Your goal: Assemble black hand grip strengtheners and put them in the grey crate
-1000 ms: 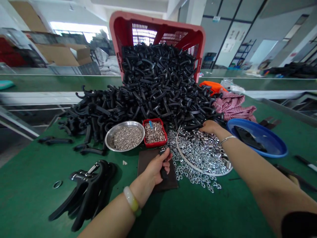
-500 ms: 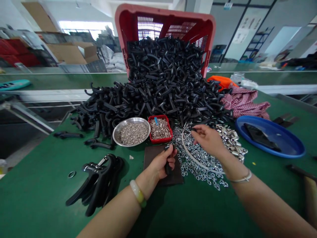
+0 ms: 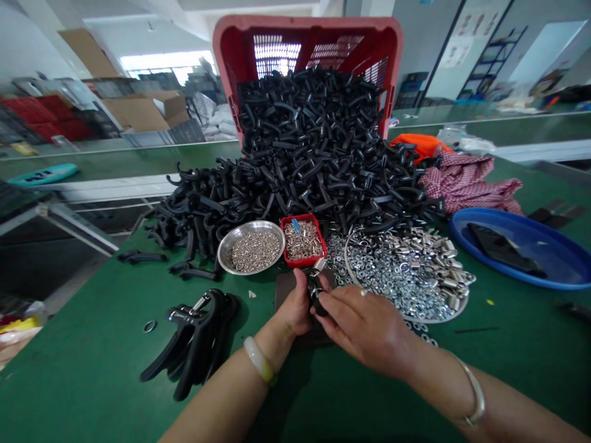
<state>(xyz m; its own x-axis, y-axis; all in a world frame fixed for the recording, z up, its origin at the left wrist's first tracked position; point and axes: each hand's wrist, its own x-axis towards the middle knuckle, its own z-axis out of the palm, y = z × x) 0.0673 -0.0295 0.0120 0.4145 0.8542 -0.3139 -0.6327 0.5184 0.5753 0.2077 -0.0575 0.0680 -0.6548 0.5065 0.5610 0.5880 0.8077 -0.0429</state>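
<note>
The left hand (image 3: 295,304) curls shut around a black plastic grip (image 3: 316,296) above a dark mat (image 3: 287,288), a coiled spring (image 3: 319,264) at its top; the right hand (image 3: 364,329) pinches the grip's end; a red tray (image 3: 300,264) and a steel bowl (image 3: 252,271) sit just beyond; a heap of black grips (image 3: 295,154) rises behind.

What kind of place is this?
Probably a small-parts assembly workshop: a long green-topped workbench, a tipped red plastic crate spilling black plastic grip parts, and a round tray of steel washers and springs.
</note>
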